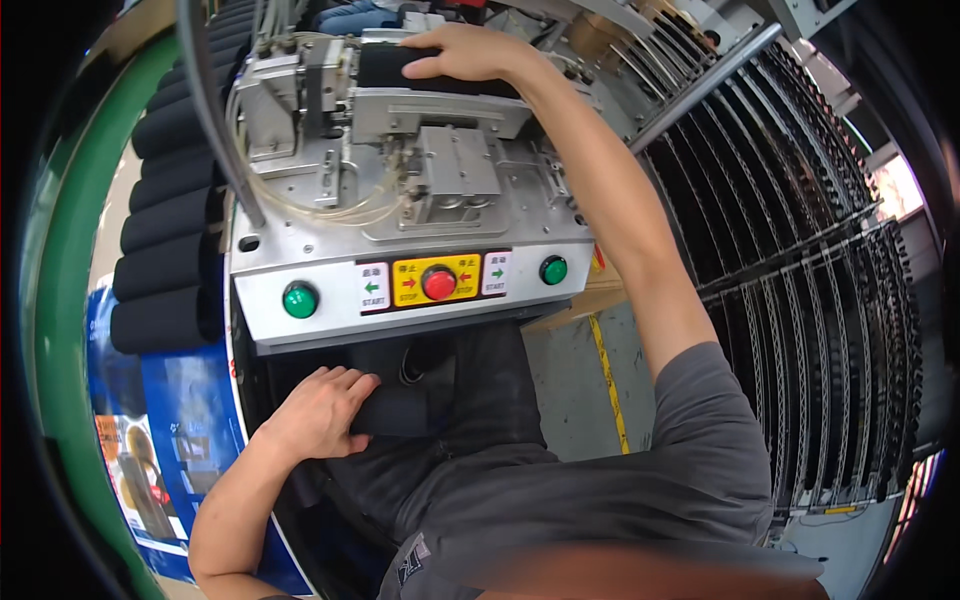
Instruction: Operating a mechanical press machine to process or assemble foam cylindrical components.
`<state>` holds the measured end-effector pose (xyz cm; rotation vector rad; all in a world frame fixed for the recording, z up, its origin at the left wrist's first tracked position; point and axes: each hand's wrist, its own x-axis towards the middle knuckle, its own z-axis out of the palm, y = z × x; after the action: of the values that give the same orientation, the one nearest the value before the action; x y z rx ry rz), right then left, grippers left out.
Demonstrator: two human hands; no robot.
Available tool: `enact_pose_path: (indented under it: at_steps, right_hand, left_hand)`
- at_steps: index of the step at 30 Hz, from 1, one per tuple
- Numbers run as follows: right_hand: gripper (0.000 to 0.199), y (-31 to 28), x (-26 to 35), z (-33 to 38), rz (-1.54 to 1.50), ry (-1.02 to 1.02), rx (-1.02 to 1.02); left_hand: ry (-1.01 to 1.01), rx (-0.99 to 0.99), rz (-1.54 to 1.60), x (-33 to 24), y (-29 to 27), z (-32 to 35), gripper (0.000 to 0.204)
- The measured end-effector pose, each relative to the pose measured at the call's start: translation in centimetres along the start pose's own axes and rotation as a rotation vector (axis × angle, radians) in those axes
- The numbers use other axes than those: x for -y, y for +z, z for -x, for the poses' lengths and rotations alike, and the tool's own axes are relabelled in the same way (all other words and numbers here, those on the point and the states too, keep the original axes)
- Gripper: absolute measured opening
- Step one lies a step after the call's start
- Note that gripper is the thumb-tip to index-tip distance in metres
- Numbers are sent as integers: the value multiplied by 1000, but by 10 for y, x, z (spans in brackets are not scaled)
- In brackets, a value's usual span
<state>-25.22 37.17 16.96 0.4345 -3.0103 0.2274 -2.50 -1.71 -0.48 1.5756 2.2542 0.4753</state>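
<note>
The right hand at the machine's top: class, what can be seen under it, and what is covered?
A black piece shows under the right hand, extending left of it, on the metal machine. The part directly beneath the palm and fingers is hidden.

On the white control panel point(335, 312), we see a yellow label point(403, 270) lettered in two scripts, its red arrows point(408, 284) pointing inward at a red push button point(438, 283). White labels point(373, 273) flank it, their green arrows point(371, 288) pointing outward. We also find printing on the blue sheet point(160, 380).
</note>
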Motion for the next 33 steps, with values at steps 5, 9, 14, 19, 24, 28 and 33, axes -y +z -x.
enact_pose_path:
  at_steps: [5, 9, 14, 19, 24, 28, 33]
  right_hand:
    - [72, 10, -9, -4, 16, -21, -1]
    - [69, 18, -8, -15, 28, -32, 45]
    - [67, 21, -4, -2, -10, -15, -47]
    - [60, 9, 9, 0, -53, -42, -15]
    - [54, 5, 23, 48, -31, -86, -361]
    - [45, 27, 31, 155, -455, -265, -911]
    - [41, 89, 45, 263, -508, -110, -1073]
  left_hand:
    - [-26, 17, 38, -2, -3, -6, 75]
    - [-35, 55, 64, 1, -6, -12, 74]
    - [-85, 53, 95, 1, -9, -15, 75]
    - [-49, 16, 17, -8, -13, -17, 73]
    - [-124, -255, -46, -33, -18, -5, 74]
    - [-238, -560, -214, -46, -21, 18, 73]
    - [-346, -534, -240, -26, -14, 28, 73]
